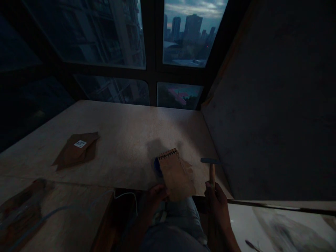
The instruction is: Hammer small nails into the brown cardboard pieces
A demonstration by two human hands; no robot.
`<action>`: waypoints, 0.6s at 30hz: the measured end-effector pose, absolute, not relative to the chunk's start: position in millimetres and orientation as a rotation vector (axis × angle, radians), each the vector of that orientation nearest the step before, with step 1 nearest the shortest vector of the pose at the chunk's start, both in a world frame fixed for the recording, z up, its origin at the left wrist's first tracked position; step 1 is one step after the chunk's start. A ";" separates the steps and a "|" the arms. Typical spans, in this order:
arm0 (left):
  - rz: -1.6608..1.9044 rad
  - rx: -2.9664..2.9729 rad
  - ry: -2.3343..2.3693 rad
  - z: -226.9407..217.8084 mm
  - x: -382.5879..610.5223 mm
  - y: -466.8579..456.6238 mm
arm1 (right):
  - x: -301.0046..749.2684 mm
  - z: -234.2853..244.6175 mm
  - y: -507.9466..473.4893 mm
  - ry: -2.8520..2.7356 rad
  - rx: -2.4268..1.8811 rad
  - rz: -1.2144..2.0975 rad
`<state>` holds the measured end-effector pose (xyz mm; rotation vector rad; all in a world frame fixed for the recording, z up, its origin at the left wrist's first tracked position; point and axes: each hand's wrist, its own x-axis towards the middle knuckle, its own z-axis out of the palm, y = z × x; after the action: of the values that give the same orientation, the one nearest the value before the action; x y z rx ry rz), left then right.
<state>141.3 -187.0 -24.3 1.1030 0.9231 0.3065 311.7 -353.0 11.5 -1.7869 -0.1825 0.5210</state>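
The person's jeans-clad knee [175,224] fills the bottom of the view, and just beyond it both hands sit at the near edge of the desk [126,140]. The left hand [155,195] has its fingers closed on the near end of a brown paper bag [175,175]. The bag rests on the desk with its long axis running away from the person and its zigzag-cut mouth at the far end. Something blue [156,165] shows at its left edge, too dim to identify. The right hand [218,204] has its fingers wrapped round the wooden handle of a hammer [212,173], held upright. The hammer's head is level with the bag's mouth, just to its right and apart from it. Folded brown bags [77,149] with a white label lie well off to the left.
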 end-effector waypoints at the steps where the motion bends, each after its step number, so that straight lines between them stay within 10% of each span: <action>1: 0.300 1.110 0.894 -21.4 145.4 -188.4 | 312.0 15.2 -354.9 -0.172 -1.781 0.508; 18: 0.076 1.074 0.602 -80.8 303.9 -203.6 | 335.0 6.9 -426.9 -0.229 -2.010 0.402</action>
<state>303.9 -203.6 -80.8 1.0742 0.6015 0.0759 335.0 -426.9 6.9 -2.0099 -0.2288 0.4017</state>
